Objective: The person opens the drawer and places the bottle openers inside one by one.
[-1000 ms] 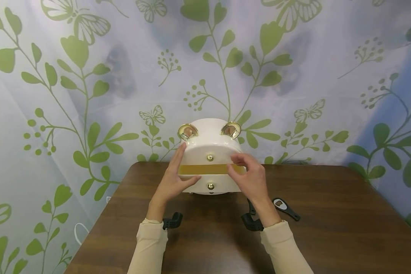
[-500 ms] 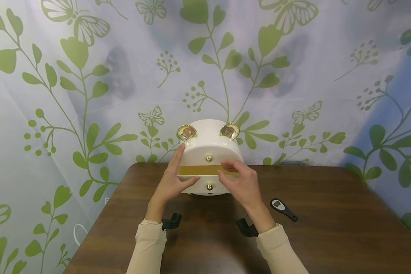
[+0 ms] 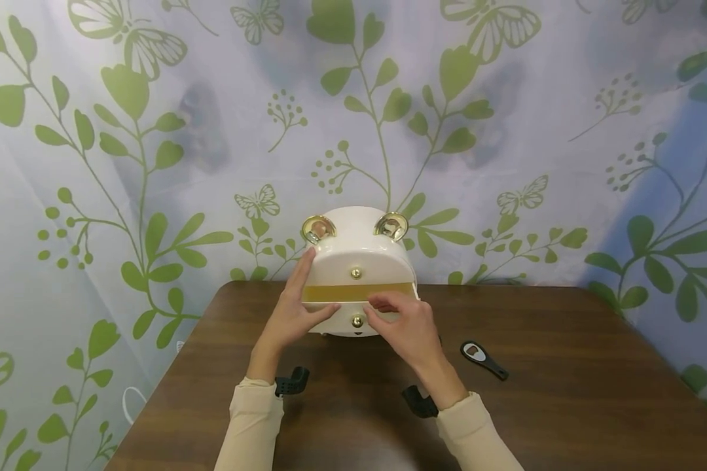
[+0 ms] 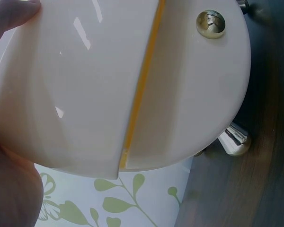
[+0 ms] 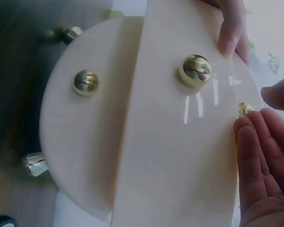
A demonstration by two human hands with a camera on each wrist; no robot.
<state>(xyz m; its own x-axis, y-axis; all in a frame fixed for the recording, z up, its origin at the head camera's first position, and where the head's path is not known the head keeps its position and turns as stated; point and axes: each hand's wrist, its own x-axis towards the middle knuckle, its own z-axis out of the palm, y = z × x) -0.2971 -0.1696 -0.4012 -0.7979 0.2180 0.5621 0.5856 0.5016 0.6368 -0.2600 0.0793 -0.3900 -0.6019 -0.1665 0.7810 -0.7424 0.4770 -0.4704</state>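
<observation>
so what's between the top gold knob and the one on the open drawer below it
In the head view, the open drawer shows its gold-coloured interior and the top of its white front between the top knob and its own knob.

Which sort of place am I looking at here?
Probably an indoor tabletop workspace, though which kind of room can't be told. A brown wood-grain table stands before a creased, leaf-and-butterfly-print backdrop, and a white drawer box with gold knobs sits on it.
</observation>
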